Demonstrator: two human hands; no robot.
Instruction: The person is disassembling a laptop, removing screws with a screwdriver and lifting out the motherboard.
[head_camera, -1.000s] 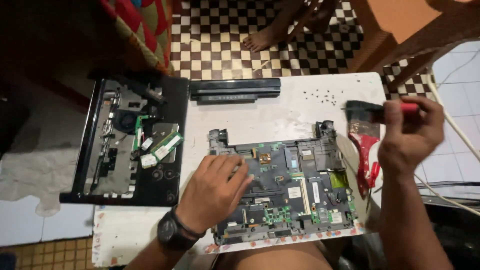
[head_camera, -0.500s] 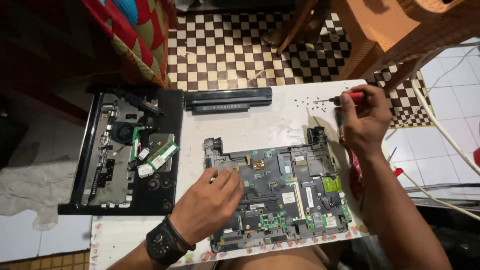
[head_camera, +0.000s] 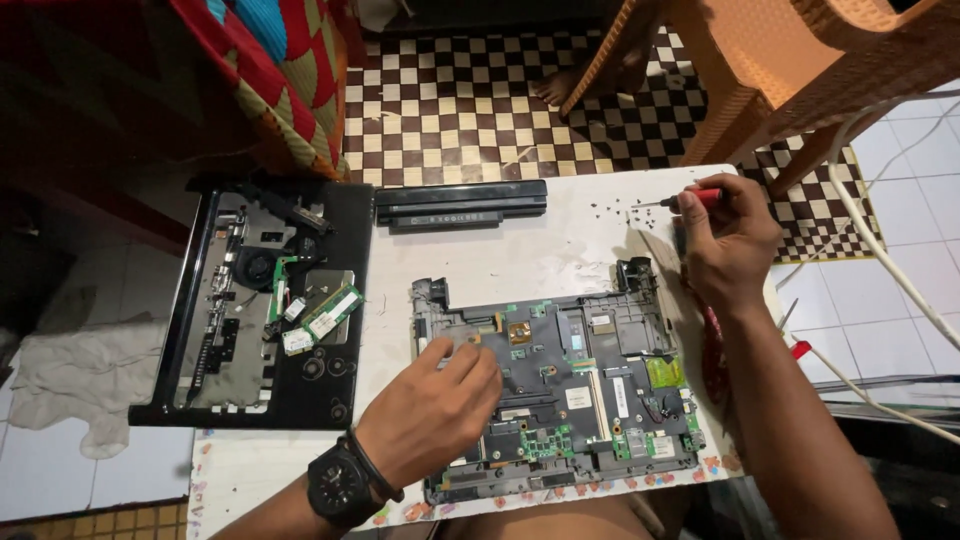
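Observation:
My left hand (head_camera: 432, 408), with a black watch on the wrist, rests fingertips-down on the left part of a bare laptop motherboard assembly (head_camera: 590, 390) lying on a white table (head_camera: 560, 250). My right hand (head_camera: 728, 240) grips a red-handled screwdriver (head_camera: 690, 199) at the table's far right; its tip points left at several small loose screws (head_camera: 615, 209). The right forearm crosses the table's right edge.
A black laptop base shell (head_camera: 300, 380) with fan and memory sticks lies at the left. A long black battery (head_camera: 460, 204) lies at the back. A woven chair (head_camera: 760, 70), white cables (head_camera: 880, 250), a grey cloth (head_camera: 70, 375) and checkered flooring surround the table. Someone's bare foot (head_camera: 555, 88) is behind.
My right hand has moved left and away from me with the screwdriver, bringing its tip to the loose screws. My left hand has stayed on the board.

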